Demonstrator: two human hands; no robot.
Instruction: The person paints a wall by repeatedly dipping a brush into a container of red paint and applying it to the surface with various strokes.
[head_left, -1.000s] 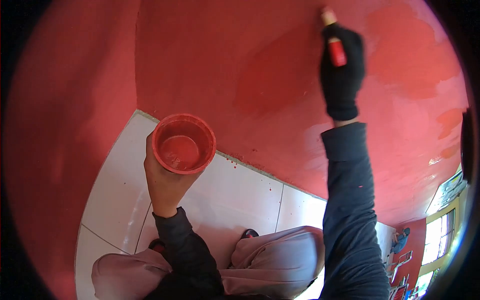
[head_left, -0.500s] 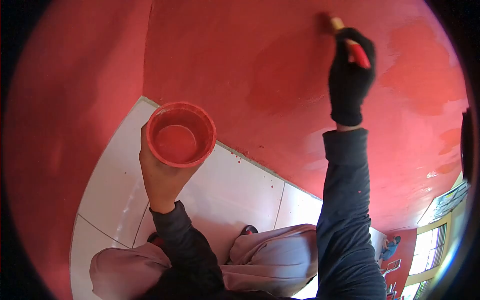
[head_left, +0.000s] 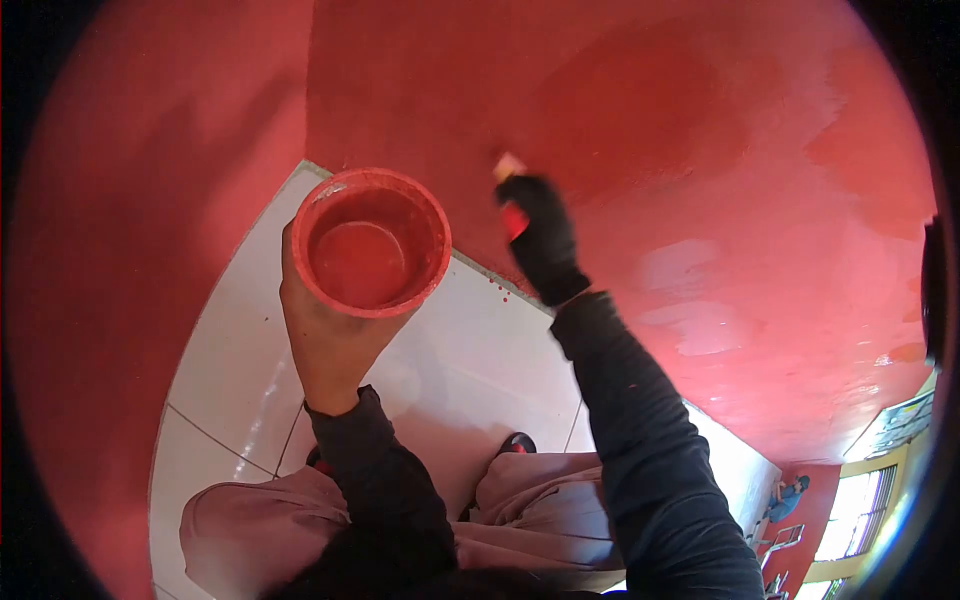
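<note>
My bare left hand (head_left: 335, 335) is wrapped round a red plastic cup (head_left: 372, 242) with a little red paint in its bottom; the cup's mouth faces me. In a black glove, my right hand (head_left: 541, 232) grips a paintbrush (head_left: 509, 166) with a red and pale handle. The brush is smeared by motion, and its bristles merge with the red wall (head_left: 640, 110) behind it. Darker, wet-looking red patches show on that wall, up and to the right of the glove. The right hand is to the right of the cup, close to the wall's lower part.
White floor tiles (head_left: 480, 350) meet the wall along a slanting edge with red drips (head_left: 500, 290). A second red wall (head_left: 150, 250) joins at the left corner. Far right, a person in blue (head_left: 787, 497) is near a metal ladder (head_left: 780, 543) and bright windows (head_left: 858, 515).
My right hand with the paintbrush has swung down and left, from the upper right of the wall toward the cup. The left hand still holds the cup, slightly higher in view.
</note>
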